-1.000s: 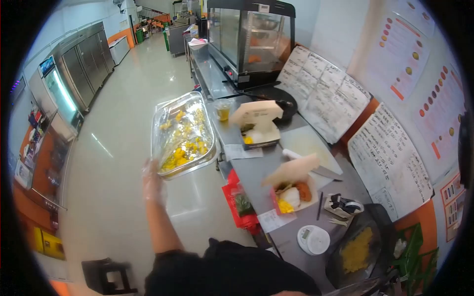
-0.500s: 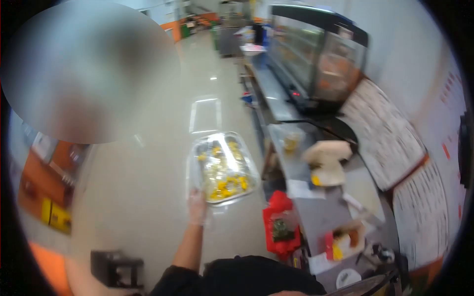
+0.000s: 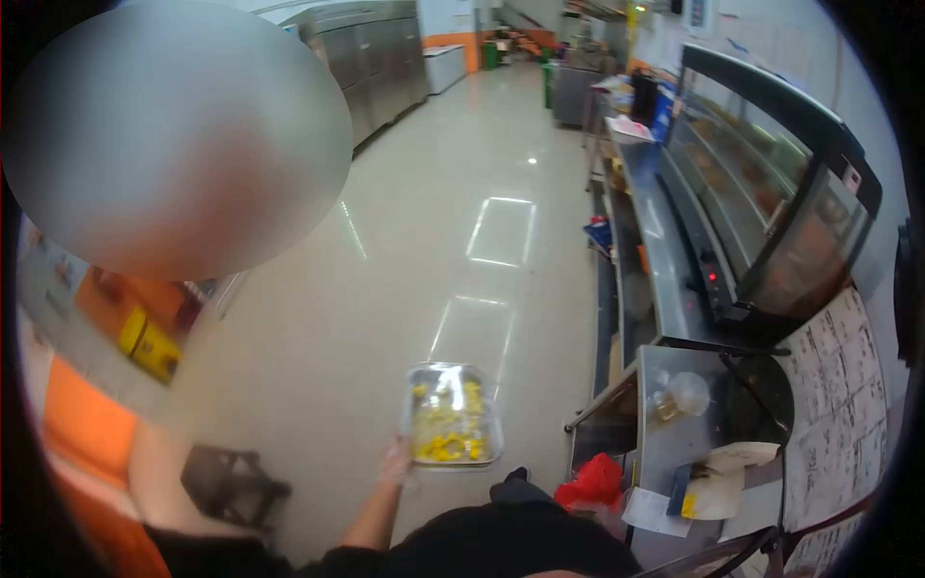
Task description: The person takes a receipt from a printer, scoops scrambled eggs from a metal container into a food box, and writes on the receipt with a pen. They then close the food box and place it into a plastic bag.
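My left hand, in a thin clear plastic glove, grips the left edge of a shallow silver tray. In the tray lie bright yellow food pieces near its front, with paler yellowish pieces behind them. Shiny reflections cross the tray, so I cannot make out the exact kind of food. It is held out over the floor in front of my dark clothing. No part of my right hand can be made out.
A steel counter with a glass display case runs along the right. Nearer are a clear cup, papers and a red bag. A dark stool stands at lower left; steel cabinets line the back left.
My view has swung left and up, so the counter and display case now sit farther right. The tray, still in my left hand, appears lower and smaller in view.
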{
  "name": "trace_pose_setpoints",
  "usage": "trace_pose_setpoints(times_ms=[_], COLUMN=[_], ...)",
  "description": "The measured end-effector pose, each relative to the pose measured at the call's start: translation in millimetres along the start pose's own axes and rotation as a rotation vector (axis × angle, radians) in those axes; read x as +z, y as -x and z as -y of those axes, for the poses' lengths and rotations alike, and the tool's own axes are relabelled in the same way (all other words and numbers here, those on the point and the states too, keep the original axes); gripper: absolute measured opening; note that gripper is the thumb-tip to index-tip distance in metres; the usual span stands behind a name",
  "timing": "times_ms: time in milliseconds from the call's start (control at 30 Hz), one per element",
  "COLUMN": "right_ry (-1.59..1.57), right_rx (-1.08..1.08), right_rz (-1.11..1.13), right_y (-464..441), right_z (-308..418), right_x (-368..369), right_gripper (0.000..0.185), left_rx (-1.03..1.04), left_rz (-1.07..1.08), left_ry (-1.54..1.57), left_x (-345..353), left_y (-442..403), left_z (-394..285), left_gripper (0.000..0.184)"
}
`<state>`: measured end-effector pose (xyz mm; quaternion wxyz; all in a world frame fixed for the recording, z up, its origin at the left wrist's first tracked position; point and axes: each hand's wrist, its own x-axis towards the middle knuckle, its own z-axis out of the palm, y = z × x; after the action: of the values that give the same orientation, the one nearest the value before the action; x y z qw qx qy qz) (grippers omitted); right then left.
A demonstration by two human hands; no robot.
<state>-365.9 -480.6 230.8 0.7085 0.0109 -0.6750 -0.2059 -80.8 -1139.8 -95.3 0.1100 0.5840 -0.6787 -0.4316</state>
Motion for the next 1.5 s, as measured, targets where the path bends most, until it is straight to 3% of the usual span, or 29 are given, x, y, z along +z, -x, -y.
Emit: trace_pose_setpoints(times_ms=[67, 133, 200, 267, 367, 400, 467, 567, 667, 700, 800, 867, 933, 1000, 1067, 1133, 1200, 1267, 1300, 1367, 1400, 1433, 1500], right_ry=[0.009, 0.026, 0.045, 0.044, 0.057, 0.07, 0.113, 0.187, 0.257, 0.281, 0.361, 0.416, 0.459, 0.483, 0.501, 0.49, 0.487, 0.638, 0.636, 0.388, 0.159, 0.163, 0.32], right_rx=[0.003, 0.016, 0.043, 0.055, 0.055, 0.051, 0.042, 0.026, 0.03, 0.032, 0.024, 0.032, 0.014, -0.012, -0.035, -0.043, -0.045, 0.218, 0.211, -0.066, 0.008, 0.0, -0.123], right_rz=[0.027, 0.052, 0.067, 0.091, 0.134, 0.144, 0.16, 0.186, 0.232, 0.251, 0.298, 0.324, 0.354, 0.396, 0.444, 0.491, 0.487, 0.296, 0.309, 0.316, 0.295, 0.299, 0.517], right_y=[-22, -36, -45, -52, -68, -73, -81, -89, -102, -109, -134, -146, -157, -163, -165, -162, -159, -166, -171, -177, -165, -163, -168], right_z=[28, 52, 73, 91, 131, 144, 168, 203, 246, 260, 306, 335, 360, 381, 394, 410, 443, 504, 519, 542, 553, 567, 599], right_x=[33, 66, 98, 126, 162, 171, 183, 187, 192, 194, 206, 209, 207, 195, 183, 176, 197, 245, 268, 311, 329, 345, 368], right_gripper=[0.038, 0.036, 0.035, 0.033, 0.031, 0.03, 0.029, 0.026, 0.024, 0.024, 0.022, 0.02, 0.02, 0.02, 0.02, 0.02, 0.02, 0.018, 0.018, 0.02, 0.029, 0.029, 0.036], left_rx=[0.291, 0.141, 0.145, 0.061, 0.142, 0.161, -0.036, -0.093, 0.066, 0.089, 0.081, 0.411, 0.54, 0.412, 0.491, 0.451, 0.497, 0.921, 0.913, 0.444, 0.192, 0.182, 0.512], left_rz=[-0.176, -0.211, -0.364, -0.316, -0.462, -0.444, -0.421, -0.374, -0.46, -0.44, -0.319, -0.082, 0.027, 0.268, 0.45, 0.378, 0.511, 0.323, 0.326, 0.505, 0.582, 0.587, 0.492], left_ry=[-0.209, -0.383, -0.449, -0.368, -0.393, -0.406, 0.064, -0.175, -0.173, -0.194, -0.081, -0.122, 0.323, 0.604, 0.79, 0.841, 0.849, 0.443, 0.431, 0.855, 1.059, 1.056, 0.911], left_x=[-16, -39, -46, -56, -46, -44, -37, -27, 5, 10, 54, 98, 169, 232, 301, 373, 430, 509, 526, 574, 598, 613, 638], left_y=[-42, -72, -98, -97, -183, -194, -209, -272, -408, -437, -505, -577, -676, -699, -720, -737, -752, -819, -824, -817, -813, -803, -794], left_z=[17, -12, -36, -92, -28, -54, -117, -184, -182, -210, -363, -430, -476, -576, -654, -736, -808, -854, -875, -942, -969, -990, -1020], left_gripper=[0.043, 0.042, 0.038, 0.036, 0.032, 0.032, 0.03, 0.029, 0.039, 0.039, 0.049, 0.052, 0.051, 0.053, 0.054, 0.052, 0.052, 0.031, 0.031, 0.016, 0.014, 0.014, 0.015])
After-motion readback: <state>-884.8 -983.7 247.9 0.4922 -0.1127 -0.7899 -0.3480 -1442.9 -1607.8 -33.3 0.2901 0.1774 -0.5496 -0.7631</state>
